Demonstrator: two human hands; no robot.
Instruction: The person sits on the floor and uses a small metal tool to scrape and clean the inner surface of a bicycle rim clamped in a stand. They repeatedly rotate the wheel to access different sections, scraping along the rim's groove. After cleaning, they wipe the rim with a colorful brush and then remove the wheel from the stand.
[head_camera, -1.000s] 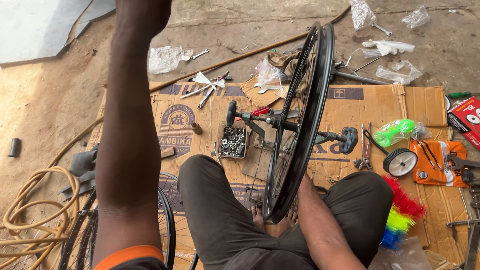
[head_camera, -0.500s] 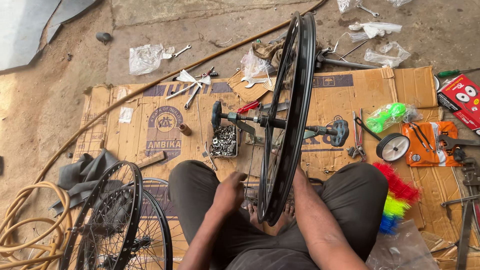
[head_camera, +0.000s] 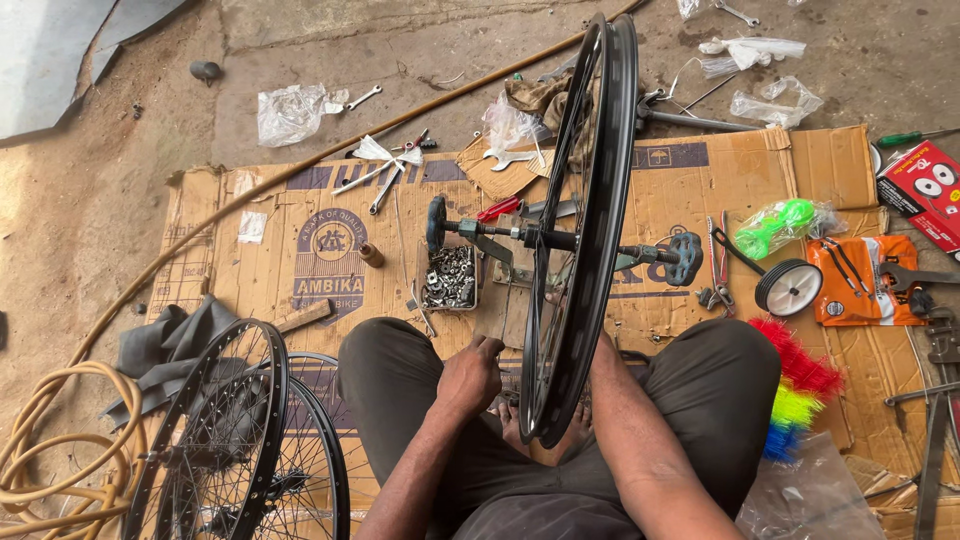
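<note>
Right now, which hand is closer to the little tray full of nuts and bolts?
Left. The left hand sits just below the tray of nuts and bolts, left of the upright wheel. The right hand is hidden behind that wheel, on the far side.

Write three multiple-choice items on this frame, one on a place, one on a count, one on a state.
1. Where does the small tray of nuts and bolts sit?
A. on the flattened brown cardboard, left of the black upright wheel rim
B. on the bare ground by the yellow hose
C. on the person's lap

2. How many spare black spoked wheels lean at lower left?
A. none
B. two
C. five

3. How does the left hand stand?
A. raised high above the rim
B. low beside the rim's bottom edge, fingers curled
C. resting on the orange packet

Key: 1 A, the tray lies on cardboard near the axle stand. 2 B, two overlapping rims show. 3 B, the hand sits by the lower rim; the right hand is hidden behind the rim.
</note>
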